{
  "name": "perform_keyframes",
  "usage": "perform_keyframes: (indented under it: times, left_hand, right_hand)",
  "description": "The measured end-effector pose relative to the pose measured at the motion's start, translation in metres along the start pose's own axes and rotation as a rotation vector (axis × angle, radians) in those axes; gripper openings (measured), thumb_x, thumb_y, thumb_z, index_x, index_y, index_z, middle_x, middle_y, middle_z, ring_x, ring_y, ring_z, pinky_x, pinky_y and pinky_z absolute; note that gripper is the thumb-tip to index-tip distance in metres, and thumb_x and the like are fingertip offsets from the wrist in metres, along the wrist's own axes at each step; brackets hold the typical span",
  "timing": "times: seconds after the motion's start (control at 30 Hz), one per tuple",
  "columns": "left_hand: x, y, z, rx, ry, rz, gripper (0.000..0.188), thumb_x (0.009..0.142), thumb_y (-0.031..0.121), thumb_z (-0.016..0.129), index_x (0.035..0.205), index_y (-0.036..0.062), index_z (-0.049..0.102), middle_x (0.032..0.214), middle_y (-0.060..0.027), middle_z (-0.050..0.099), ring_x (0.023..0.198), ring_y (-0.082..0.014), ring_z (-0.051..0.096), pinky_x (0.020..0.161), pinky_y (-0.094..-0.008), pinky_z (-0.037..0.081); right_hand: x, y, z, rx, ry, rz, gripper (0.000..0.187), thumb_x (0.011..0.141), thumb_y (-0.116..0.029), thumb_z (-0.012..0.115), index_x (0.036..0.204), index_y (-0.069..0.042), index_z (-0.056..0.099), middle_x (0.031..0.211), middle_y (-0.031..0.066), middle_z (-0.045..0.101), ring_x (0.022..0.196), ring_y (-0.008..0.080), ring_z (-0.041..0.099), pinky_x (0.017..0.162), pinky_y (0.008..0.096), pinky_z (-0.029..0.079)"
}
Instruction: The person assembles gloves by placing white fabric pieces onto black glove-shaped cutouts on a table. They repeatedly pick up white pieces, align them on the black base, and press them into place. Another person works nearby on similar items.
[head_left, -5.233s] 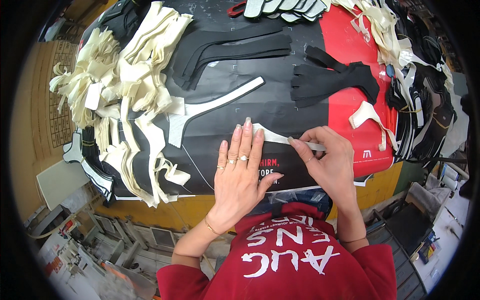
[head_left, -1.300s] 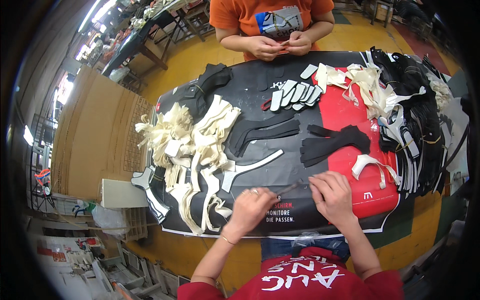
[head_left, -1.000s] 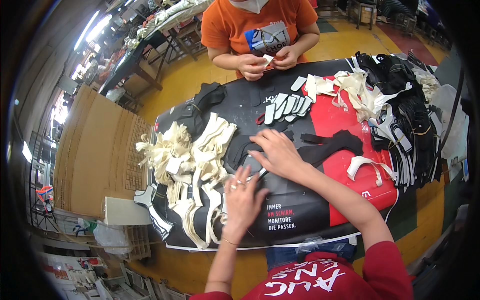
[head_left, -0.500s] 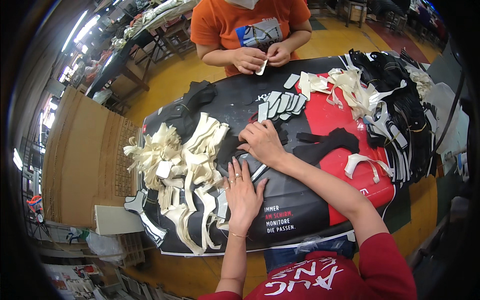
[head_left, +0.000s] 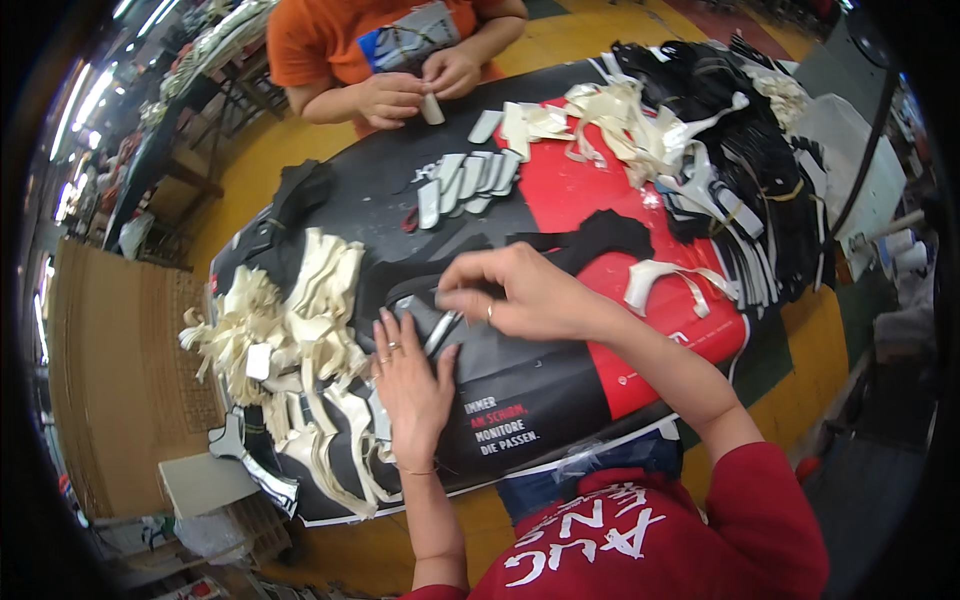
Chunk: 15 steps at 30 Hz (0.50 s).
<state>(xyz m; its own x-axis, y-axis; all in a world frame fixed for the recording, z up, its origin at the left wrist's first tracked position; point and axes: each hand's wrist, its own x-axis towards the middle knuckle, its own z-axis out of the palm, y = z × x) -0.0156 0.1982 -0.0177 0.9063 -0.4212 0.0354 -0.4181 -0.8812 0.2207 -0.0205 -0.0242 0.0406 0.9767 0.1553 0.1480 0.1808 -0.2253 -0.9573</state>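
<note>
My left hand (head_left: 412,395) lies flat with its fingers apart, its fingertips on dark fabric beside a grey strip. Just to its right, my right hand (head_left: 525,290) is raised a little with fingers curled together; what they hold, if anything, I cannot make out. Beneath and beyond the fingertips lies a black cut fabric piece (head_left: 400,280). A narrow white-and-grey strip (head_left: 440,332) rests between the two hands. Cream fabric pieces (head_left: 325,275) are heaped left of my left hand, with more cream strips (head_left: 350,420) nearer me.
Small pale rounded pads (head_left: 472,178) lie in overlapping rows beyond my hands. A larger black piece (head_left: 605,238) and a cream curved piece (head_left: 670,285) are to the right. Black and white bundles (head_left: 745,190) crowd the far right. Across the table, a person in orange handles a pale pad (head_left: 432,109).
The whole view has shifted, so the table sits further left and higher. My right hand has drawn back from the black fabric, its fingers now curled; my left hand still lies flat.
</note>
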Motion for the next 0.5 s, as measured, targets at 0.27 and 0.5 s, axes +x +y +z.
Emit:
perform_keyframes:
  times: [0.27,0.5]
  left_hand:
    - [-0.009,0.006,-0.007,-0.072,0.120,0.012,0.047,0.095,0.022,0.067,0.135,0.0005,0.057,0.155,-0.0205,0.042,0.146,-0.0365,0.034,0.121,-0.0503,0.022]
    - [-0.061,0.079,-0.001,-0.379,0.011,0.315,0.044,0.085,0.015,0.075,0.127,0.0053,0.064,0.147,-0.0174,0.053,0.139,-0.0364,0.046,0.117,-0.0521,0.027]
  right_hand:
    - [-0.111,0.015,0.016,-0.868,0.297,0.136,0.021,0.088,-0.026,0.075,0.098,-0.008,0.073,0.087,0.0032,0.066,0.085,0.0247,0.064,0.079,0.0382,0.047]
    - [-0.163,-0.006,-0.037,-0.928,0.526,0.130,0.040,0.072,-0.030,0.087,0.103,-0.009,0.072,0.107,0.0072,0.064,0.101,0.0257,0.059,0.087,0.0397,0.044]
